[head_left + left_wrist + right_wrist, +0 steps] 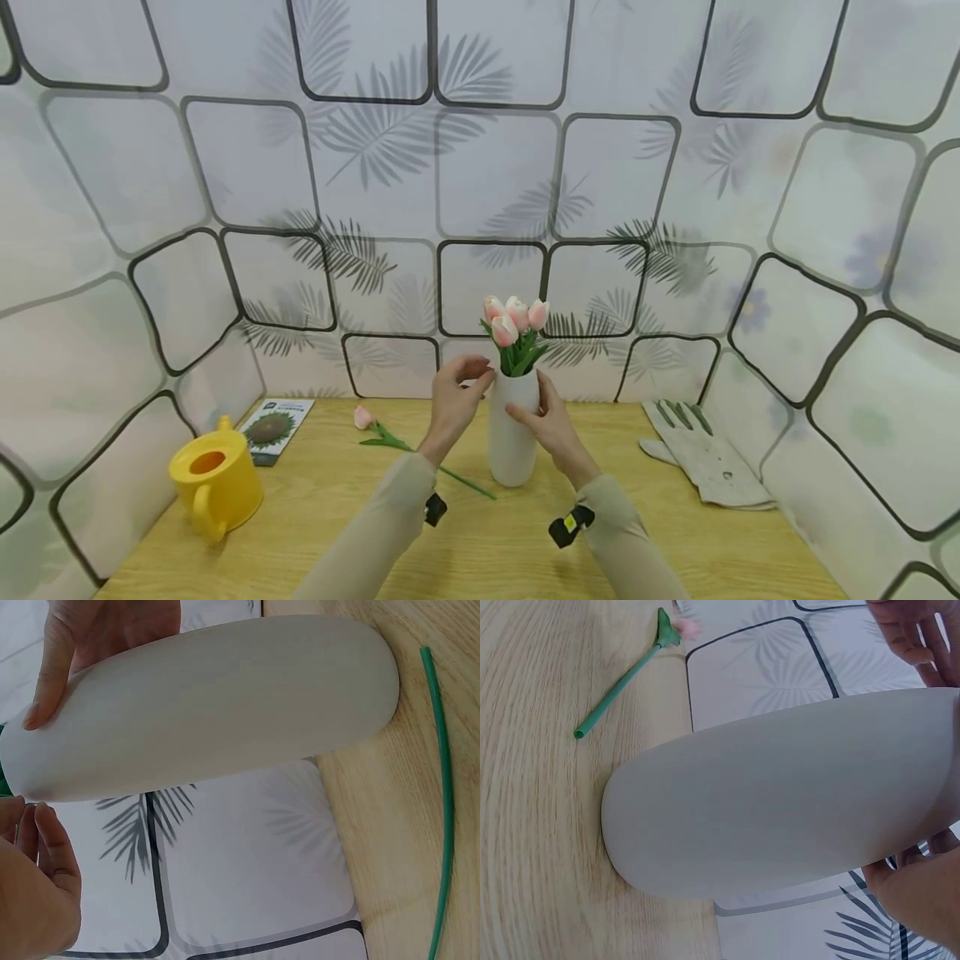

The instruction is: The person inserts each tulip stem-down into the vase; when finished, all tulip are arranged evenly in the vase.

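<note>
A tall white vase (513, 442) stands upright on the wooden table, holding several pink tulips (516, 317) with green leaves. My right hand (551, 425) grips the vase's upper right side, its thumb lying across the front. At the opposite side, beside the rim, my left hand (459, 400) has its fingers loosely bent, with nothing visible in them; whether the fingertips touch the vase is hard to tell. One loose pink tulip (363, 417) lies on the table behind my left forearm. Its green stem (444, 787) shows in the left wrist view.
To the left are a yellow watering can (232, 483) and a seed packet (276, 427) with a green plant picture. Pale gardening gloves (712, 458) lie at the right. Patterned fabric walls (382, 283) enclose the table (480, 550) at the back and sides.
</note>
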`<state>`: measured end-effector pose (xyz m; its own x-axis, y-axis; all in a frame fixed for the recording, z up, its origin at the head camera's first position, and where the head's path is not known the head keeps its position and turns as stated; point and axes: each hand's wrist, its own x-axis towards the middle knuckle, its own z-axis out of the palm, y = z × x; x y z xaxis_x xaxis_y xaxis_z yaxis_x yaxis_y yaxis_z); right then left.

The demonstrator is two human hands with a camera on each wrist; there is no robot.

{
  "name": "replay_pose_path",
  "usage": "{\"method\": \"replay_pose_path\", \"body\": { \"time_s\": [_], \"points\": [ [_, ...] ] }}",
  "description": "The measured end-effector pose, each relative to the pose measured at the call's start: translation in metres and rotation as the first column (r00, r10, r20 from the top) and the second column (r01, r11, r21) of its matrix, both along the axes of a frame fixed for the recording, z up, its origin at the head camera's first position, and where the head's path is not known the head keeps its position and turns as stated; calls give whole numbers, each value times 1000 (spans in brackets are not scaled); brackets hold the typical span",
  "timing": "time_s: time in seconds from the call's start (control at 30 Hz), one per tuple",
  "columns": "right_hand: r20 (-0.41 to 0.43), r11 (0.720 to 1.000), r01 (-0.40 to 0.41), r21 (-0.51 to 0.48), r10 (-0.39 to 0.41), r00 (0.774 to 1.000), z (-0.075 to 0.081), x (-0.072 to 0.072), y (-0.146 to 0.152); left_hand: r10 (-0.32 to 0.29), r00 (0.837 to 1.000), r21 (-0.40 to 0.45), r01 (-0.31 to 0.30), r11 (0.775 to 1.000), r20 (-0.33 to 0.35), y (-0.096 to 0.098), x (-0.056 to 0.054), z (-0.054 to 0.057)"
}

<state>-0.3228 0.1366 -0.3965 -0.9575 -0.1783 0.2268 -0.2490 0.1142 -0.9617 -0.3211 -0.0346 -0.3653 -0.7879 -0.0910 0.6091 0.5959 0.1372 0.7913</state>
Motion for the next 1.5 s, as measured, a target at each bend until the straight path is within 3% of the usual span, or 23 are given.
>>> {"method": "replay_pose_path", "body": {
  "time_s": [0.23,0.77,0.9,1.13,1.5],
  "points": [
    [-3,1000,4,6,-4,1000,1,-1,1,-34,995,5,34,999,91,-11,-22,-35],
    [13,1000,8,2,-8,1000,-2,-2,0,-33,969,46,23,999,246,-50,-29,-83],
    [19,1000,-6,-9,6,1000,-2,-3,1,-36,946,58,18,998,321,-63,-30,-92],
    [18,1000,-4,-14,4,1000,-2,-1,1,-46,890,101,1,995,453,-82,-36,-104],
    [20,1000,-1,-2,1,1000,-3,-2,1,-52,811,47,30,998,583,-107,-39,-113]
  ]
}}
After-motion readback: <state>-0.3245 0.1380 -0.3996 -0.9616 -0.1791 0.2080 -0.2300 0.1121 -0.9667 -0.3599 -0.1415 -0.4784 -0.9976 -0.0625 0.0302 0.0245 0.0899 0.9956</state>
